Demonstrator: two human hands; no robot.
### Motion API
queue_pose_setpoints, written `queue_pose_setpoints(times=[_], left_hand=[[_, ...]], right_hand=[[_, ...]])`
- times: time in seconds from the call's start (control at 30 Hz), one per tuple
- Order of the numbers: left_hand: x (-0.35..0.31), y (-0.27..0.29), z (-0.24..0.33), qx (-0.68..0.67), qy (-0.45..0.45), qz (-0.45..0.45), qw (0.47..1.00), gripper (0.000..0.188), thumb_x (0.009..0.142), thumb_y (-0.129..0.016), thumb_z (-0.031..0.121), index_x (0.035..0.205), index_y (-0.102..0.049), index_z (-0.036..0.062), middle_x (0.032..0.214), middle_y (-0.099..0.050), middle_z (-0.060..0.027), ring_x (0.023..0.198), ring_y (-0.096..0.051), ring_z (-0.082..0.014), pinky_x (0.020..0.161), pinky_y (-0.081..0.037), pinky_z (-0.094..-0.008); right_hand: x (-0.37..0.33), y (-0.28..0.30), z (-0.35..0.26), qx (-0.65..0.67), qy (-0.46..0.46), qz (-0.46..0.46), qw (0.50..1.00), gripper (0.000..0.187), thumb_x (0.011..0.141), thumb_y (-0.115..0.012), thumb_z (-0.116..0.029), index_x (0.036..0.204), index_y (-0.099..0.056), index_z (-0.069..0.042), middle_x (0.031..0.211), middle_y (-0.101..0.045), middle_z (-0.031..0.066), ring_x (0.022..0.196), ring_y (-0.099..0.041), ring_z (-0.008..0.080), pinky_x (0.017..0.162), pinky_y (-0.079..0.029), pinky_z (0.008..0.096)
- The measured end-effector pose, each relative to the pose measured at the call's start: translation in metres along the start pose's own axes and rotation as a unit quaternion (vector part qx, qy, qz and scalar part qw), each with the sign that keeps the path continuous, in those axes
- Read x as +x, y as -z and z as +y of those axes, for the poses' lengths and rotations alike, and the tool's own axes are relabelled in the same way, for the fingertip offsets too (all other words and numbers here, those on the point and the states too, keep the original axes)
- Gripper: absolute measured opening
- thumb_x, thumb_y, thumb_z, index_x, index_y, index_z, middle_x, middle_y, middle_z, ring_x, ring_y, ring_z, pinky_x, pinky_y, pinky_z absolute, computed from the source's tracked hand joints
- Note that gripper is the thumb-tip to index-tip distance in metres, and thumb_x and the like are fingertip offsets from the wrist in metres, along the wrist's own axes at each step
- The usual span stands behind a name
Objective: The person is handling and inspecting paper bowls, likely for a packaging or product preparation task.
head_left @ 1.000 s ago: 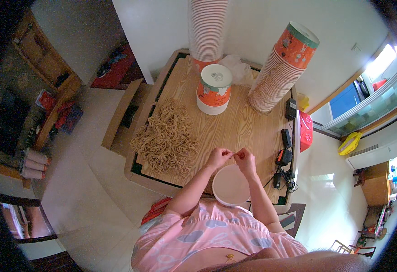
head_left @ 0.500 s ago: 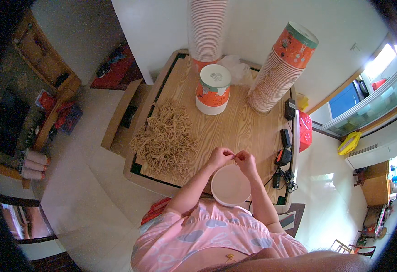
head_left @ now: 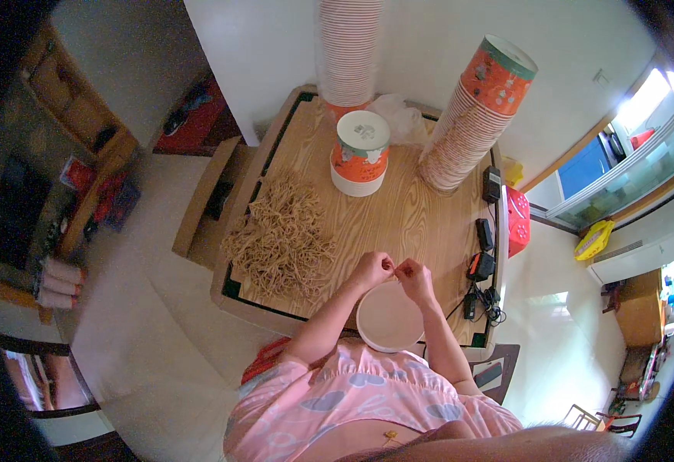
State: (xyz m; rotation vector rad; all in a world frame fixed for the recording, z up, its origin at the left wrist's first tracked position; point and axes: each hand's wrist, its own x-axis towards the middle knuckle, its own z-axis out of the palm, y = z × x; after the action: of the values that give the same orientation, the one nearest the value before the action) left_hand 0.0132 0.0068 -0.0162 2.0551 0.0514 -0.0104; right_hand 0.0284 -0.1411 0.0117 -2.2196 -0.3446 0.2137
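Observation:
My left hand (head_left: 375, 269) and my right hand (head_left: 414, 279) meet just over the far rim of a white paper bucket (head_left: 389, 319), fingertips pinched close together. Whatever lies between the fingers is too small to make out. The bucket stands at the table's near edge, right in front of me, with its pale round face up. To the left of my hands spreads a tangled heap of tan cords (head_left: 281, 240). Beyond them, a short stack of orange and white paper buckets (head_left: 360, 158) sits upside down on the wooden table (head_left: 399, 223).
Two tall stacks of paper buckets, one at the back (head_left: 350, 58) and a leaning one at the right (head_left: 472, 115), rise beside a crumpled plastic bag (head_left: 397, 119). Black adapters (head_left: 481, 266) and cables line the right edge. An open cardboard box (head_left: 207, 204) adjoins the left side.
Both hands stay pinched together, with the fingertips shifting slightly over the bucket's rim. The whole view has moved a little; the bucket, cords and stacks stay in place.

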Motion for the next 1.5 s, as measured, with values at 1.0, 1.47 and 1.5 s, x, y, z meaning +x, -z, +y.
queue_pose_setpoints(times=[1.0,1.47,1.5], left_hand=[[0.008,-0.002,0.006,-0.040,-0.060,0.108,0.992,0.011,0.072,-0.064,0.014,0.074,-0.062,0.0032,0.068,-0.061,-0.0089,0.060,-0.058,-0.0173,0.057,-0.046,-0.0287],[0.007,0.001,-0.042,0.088,-0.056,0.147,0.984,0.011,0.072,-0.056,0.014,0.067,-0.057,0.0045,0.071,-0.057,-0.0122,0.069,-0.055,-0.0303,0.060,-0.044,-0.0408],[0.006,0.003,-0.044,0.118,-0.045,0.152,0.980,0.011,0.072,-0.055,0.014,0.066,-0.056,0.0049,0.071,-0.057,-0.0123,0.069,-0.055,-0.0305,0.059,-0.044,-0.0415]], right_hand=[[0.022,-0.001,0.028,0.171,-0.073,-0.096,0.978,0.020,0.078,-0.059,-0.022,0.075,-0.061,-0.003,0.063,-0.058,0.0013,0.058,-0.051,0.0093,0.052,-0.041,0.0253],[0.006,0.019,0.019,0.262,-0.216,-0.211,0.917,0.017,0.077,-0.061,-0.022,0.076,-0.061,-0.005,0.066,-0.057,-0.0009,0.061,-0.051,0.0077,0.052,-0.037,0.0209],[0.006,0.018,0.025,0.277,-0.210,-0.221,0.912,0.018,0.077,-0.060,-0.022,0.077,-0.062,-0.004,0.067,-0.057,-0.0011,0.062,-0.051,0.0077,0.051,-0.037,0.0210]])
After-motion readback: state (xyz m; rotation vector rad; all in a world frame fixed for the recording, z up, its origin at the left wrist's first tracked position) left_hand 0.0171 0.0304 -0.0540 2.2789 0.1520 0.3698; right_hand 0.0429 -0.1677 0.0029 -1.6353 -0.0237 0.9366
